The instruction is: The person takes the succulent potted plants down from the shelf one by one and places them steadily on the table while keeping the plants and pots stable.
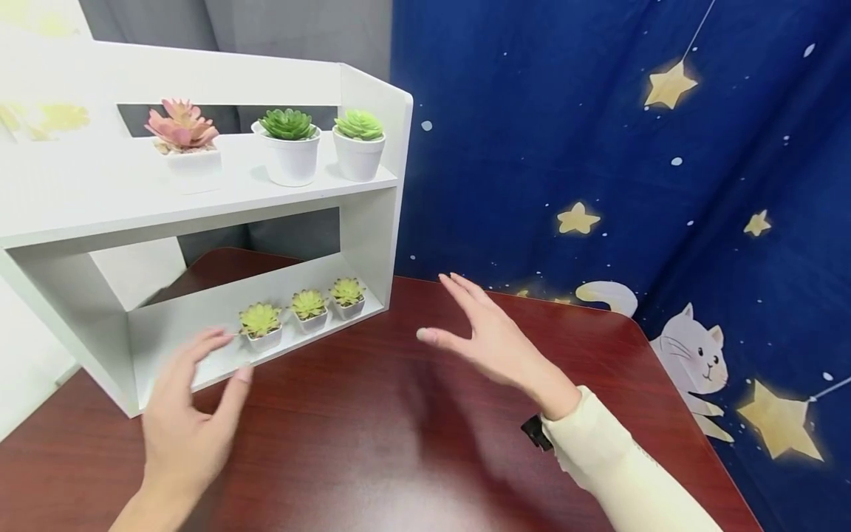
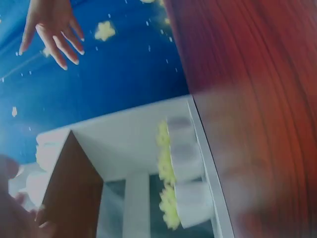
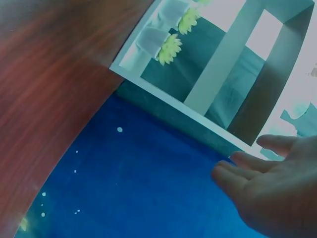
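My left hand (image 1: 189,421) hovers in front of the lower shelf with thumb and fingers apart, holding nothing. Nearest to it is a small yellow-green succulent (image 1: 260,325) in a pale square pot. Two similar succulents, a middle one (image 1: 309,309) and a right one (image 1: 348,297), stand beside it in a row. Over the table, right of the white shelf unit (image 1: 372,236), my right hand (image 1: 495,340) is held in the air, fingers extended and nothing in it. The left wrist view shows the three small pots (image 2: 193,203) sideways on the lower shelf.
On the upper shelf stand a pink succulent (image 1: 186,144), a dark green succulent (image 1: 289,148) and a light green succulent (image 1: 360,144), all in white pots. A blue star-patterned curtain (image 1: 505,185) hangs behind the reddish-brown table (image 1: 346,443).
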Demonstrator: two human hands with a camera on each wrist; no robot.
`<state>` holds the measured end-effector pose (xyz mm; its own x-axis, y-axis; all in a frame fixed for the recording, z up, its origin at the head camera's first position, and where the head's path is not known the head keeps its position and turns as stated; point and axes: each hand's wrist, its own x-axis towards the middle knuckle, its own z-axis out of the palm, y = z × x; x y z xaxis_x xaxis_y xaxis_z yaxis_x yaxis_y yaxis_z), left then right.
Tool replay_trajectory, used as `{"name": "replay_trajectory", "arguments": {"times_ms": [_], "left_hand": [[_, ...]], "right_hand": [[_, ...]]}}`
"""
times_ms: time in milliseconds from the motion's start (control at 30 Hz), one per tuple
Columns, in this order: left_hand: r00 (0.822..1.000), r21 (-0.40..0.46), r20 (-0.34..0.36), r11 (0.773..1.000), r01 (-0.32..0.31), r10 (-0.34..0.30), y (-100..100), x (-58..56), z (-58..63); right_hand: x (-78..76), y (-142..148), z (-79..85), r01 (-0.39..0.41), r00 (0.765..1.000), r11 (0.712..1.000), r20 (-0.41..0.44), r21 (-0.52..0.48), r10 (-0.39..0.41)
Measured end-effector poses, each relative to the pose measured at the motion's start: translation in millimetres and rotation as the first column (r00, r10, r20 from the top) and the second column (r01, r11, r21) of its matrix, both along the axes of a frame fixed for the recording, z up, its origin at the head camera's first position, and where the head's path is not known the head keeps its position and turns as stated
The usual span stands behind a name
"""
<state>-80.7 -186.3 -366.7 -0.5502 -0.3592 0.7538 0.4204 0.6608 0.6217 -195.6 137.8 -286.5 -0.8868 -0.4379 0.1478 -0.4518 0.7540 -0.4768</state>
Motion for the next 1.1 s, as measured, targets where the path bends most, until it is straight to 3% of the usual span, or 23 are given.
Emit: {"name": "replay_trajectory", "arguments": {"times_ms": [33, 67, 133, 200, 233, 267, 367, 433, 500, 567, 633, 733, 800, 900, 967, 1100], "left_hand": [[0.993, 0.019, -0.115, 0.999, -0.034, 0.036, -1, -2.5, 1.8], [0.973, 0.034, -0.215, 0.997, -0.074, 0.08, -3, -5.5, 2.9], [0.916, 0.077, -0.355, 0.982, -0.172, 0.189, -7, -11.0, 5.6], [0.859, 0.139, -0.418, 0.955, -0.261, 0.295, -14, -15.7, 7.6], [0.841, 0.168, -0.421, 0.94, -0.296, 0.34, -18, -17.2, 8.2], [0.836, 0.197, -0.401, 0.926, -0.32, 0.375, -23, -16.3, 8.6], [0.846, 0.276, -0.277, 0.881, -0.385, 0.456, -39, -11.4, 7.6], [0.866, 0.275, -0.136, 0.858, -0.434, 0.481, -51, -6.4, 5.1], [0.875, 0.275, -0.01, 0.843, -0.463, 0.484, -63, -3.3, 1.4], [0.888, 0.251, 0.056, 0.854, -0.456, 0.457, -78, -1.7, -2.2], [0.905, 0.303, 0.127, 0.853, -0.425, 0.406, -88, 0.0, -5.4], [0.932, 0.397, 0.174, 0.843, -0.363, 0.319, -99, 0.9, -10.6], [0.938, 0.453, 0.207, 0.822, -0.344, 0.278, -101, -0.2, -13.7], [0.956, 0.46, 0.19, 0.84, -0.287, 0.223, -104, -6.6, -16.9], [0.958, 0.438, 0.204, 0.857, -0.272, 0.2, -105, -12.2, -18.3], [0.925, 0.362, 0.314, 0.873, -0.326, 0.215, -107, -22.6, -23.0]], "right_hand": [[-3.0, -1, 3.0, 0.001, 1.0, 1.0, 0.004, -0.019, -0.001], [-6.2, -2, 6.1, 0.001, 1.0, 0.999, 0.008, -0.037, -0.001], [-11.8, -4, 11.8, 0.006, 1.0, 0.998, 0.005, -0.06, -0.006], [-17.3, -7, 17.0, 0.013, 1.0, 0.997, 0.005, -0.072, -0.013], [-19.8, -8, 19.5, 0.015, 1.0, 0.997, 0.006, -0.079, -0.015], [-22.6, -9, 21.9, 0.014, 1.0, 0.996, 0.006, -0.091, -0.013], [-30.1, -14, 28.7, 0.007, 1.0, 0.988, 0.028, -0.155, -0.003], [-34.7, -17, 32.8, 0.013, 0.998, 0.977, 0.055, -0.211, -0.001], [-38.9, -20, 36.7, 0.023, 0.997, 0.963, 0.079, -0.268, -0.001], [-42.6, -25, 40.3, 0.035, 0.995, 0.948, 0.097, -0.316, -0.004], [-46.0, -31, 44.0, 0.042, 0.993, 0.93, 0.115, -0.364, 0.0], [-51.4, -40, 49.6, 0.052, 0.99, 0.896, 0.143, -0.442, 0.014], [-55.2, -45, 53.6, 0.065, 0.987, 0.87, 0.161, -0.488, 0.016], [-61.4, -50, 59.9, 0.084, 0.985, 0.843, 0.171, -0.531, 0.009], [-65.5, -52, 64.3, 0.086, 0.986, 0.836, 0.165, -0.542, 0.005], [-73.0, -57, 72.7, 0.07, 0.991, 0.831, 0.135, -0.552, 0.007]]}}
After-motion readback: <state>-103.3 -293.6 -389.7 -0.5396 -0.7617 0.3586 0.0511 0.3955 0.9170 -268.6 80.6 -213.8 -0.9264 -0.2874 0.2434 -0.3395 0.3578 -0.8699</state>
